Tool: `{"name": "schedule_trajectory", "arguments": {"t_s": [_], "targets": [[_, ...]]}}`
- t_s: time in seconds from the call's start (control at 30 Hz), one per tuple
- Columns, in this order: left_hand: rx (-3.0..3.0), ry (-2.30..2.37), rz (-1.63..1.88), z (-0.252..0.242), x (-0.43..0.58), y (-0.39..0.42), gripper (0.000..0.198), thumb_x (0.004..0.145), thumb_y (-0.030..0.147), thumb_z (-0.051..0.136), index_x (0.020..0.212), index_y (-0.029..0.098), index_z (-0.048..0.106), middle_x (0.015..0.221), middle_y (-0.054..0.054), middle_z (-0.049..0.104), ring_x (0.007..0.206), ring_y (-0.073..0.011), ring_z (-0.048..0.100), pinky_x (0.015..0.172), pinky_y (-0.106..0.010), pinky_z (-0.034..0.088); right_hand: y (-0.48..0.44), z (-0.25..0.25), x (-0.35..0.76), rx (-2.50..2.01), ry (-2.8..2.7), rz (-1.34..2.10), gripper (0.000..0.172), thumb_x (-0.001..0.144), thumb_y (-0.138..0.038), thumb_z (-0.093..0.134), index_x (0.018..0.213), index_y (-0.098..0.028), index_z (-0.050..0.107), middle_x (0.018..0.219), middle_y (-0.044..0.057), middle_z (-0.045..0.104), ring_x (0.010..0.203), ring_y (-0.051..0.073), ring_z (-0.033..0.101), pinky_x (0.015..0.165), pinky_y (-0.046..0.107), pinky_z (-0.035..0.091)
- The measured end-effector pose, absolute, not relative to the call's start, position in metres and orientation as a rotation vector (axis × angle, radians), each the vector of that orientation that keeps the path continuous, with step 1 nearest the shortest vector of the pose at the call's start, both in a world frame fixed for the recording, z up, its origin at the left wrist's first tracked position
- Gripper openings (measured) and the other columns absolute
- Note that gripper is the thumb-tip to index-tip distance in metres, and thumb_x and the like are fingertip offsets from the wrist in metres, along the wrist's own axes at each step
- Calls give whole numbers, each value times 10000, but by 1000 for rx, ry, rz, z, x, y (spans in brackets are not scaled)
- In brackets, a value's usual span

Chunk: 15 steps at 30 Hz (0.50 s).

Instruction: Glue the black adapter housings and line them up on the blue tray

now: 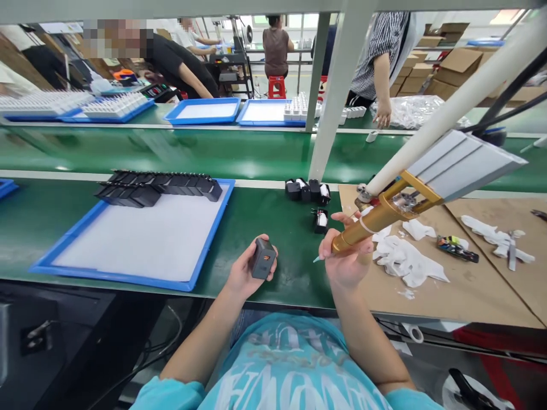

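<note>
My left hand [241, 273] is closed round a black plug-in charger [262, 259], held just above the front of the green work surface [231, 239]. An orange mark, possibly a port, shows on the charger's near face. My right hand [344, 267] grips the barrel of a gold glue gun [371, 225], its pale teal nozzle [317, 259] pointing left and down toward the charger without touching it. Beyond the right hand lies one open black charger housing [320, 220] with white inside. Several more housings [307, 190] stand behind it in a row.
At left, a blue-rimmed tray [194, 273] carries several black chargers [158, 188] along its far side. Brown cardboard [482, 290] at right bears crumpled white gloves [408, 262] and a small tool [511, 250]. A white slanting pole [419, 136] crosses above. Co-workers stand behind the green belt [213, 151].
</note>
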<state>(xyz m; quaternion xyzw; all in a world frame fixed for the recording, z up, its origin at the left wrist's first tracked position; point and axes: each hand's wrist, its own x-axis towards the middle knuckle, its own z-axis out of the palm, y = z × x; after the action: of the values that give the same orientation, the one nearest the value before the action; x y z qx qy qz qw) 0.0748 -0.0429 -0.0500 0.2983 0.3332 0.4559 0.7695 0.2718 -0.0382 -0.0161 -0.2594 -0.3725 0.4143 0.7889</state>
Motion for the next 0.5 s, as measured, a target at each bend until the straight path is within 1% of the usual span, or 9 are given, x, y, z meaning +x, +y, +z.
{"name": "schedule_trajectory", "arguments": {"t_s": [0.1,0.17,0.3,0.5], "targets": [[770,774,995,-47,49,-41,489,754,396,676,1168,252,460,938,-39,619,696,-176,648,545,-293,540,-37,-17,275,-582,-812,871,416,822,-595,536,1119,-304,517,1032,7,613,378,56,500,272,221,386],[797,831,1020,-42,25,-37,508,753,341,703,1189,251,458,922,-30,619,721,-191,671,586,-314,560,-35,-17,277,-588,-809,865,423,819,-590,540,1123,-296,522,1019,7,610,376,56,500,272,222,383],[841,872,1181,-27,-15,-37,468,815,358,656,1222,248,451,869,-24,624,710,-190,672,587,-310,558,-30,-18,281,-586,-796,866,443,791,-583,573,1112,-280,535,1001,7,611,374,66,510,272,234,387],[951,791,1283,-11,-9,-53,465,843,373,630,1231,265,397,955,-44,603,741,-191,660,634,-348,565,-26,-22,287,-595,-789,832,465,767,-583,596,1112,-273,552,992,4,627,360,79,507,263,249,376]]}}
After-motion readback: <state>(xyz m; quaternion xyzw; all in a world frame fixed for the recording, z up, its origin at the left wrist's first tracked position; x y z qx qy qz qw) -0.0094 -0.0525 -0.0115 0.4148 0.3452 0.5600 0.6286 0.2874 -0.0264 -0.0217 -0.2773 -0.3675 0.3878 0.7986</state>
